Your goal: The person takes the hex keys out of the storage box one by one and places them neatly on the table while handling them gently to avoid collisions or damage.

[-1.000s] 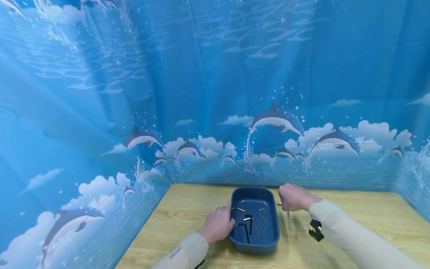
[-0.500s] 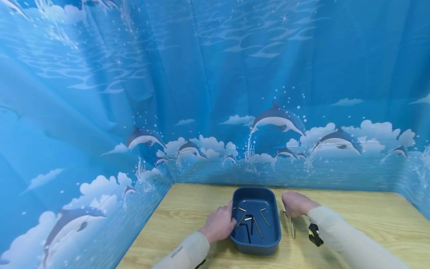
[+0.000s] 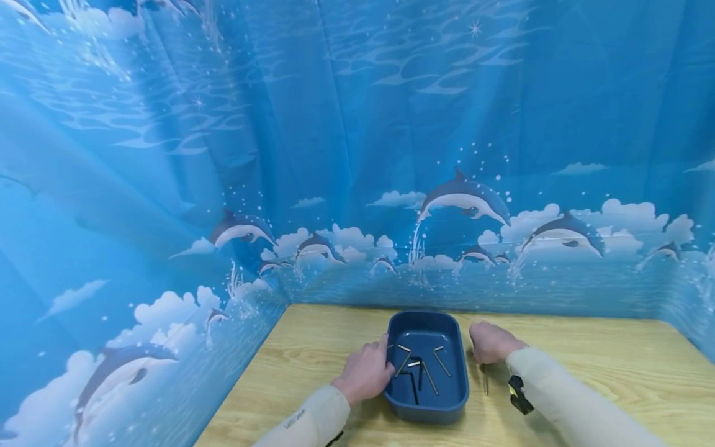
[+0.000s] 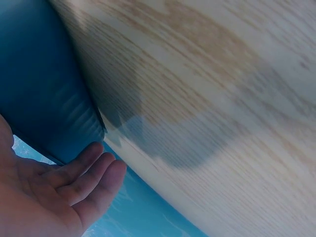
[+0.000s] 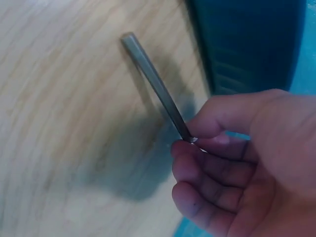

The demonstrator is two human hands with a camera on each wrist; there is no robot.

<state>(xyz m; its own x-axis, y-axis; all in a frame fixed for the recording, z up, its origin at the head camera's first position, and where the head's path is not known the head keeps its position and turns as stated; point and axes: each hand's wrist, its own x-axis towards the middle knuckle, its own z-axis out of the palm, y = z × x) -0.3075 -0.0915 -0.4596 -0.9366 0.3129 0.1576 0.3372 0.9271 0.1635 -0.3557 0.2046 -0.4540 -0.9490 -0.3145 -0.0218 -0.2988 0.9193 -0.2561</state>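
A dark blue rectangular tray (image 3: 427,415) holds several L-shaped hex keys, among them a brass-coloured hex key (image 3: 429,379) and a black hex key (image 3: 414,388). At its left side, my left hand (image 3: 365,370) holds the rim near the thumb; in the left wrist view the other fingers (image 4: 103,180) lie loosely along the outer wall. To the right of the tray, my right hand (image 3: 493,343) pinches a metal hex key (image 5: 157,86) between thumb and forefinger. Its long arm points toward me, just over the table; the bent end is hidden in the fingers.
Tray and hands are on or over a light wood-grain table (image 3: 603,360). A blue curtain (image 3: 357,155) printed with dolphins and clouds hangs behind it and along both sides. A black strap device (image 3: 519,395) sits at the right wrist.
My right hand has come lower and slightly nearer, bringing the hex key with it; the key's short end, visible earlier beside the tray, is now mostly hidden. My left hand keeps its place on the tray.
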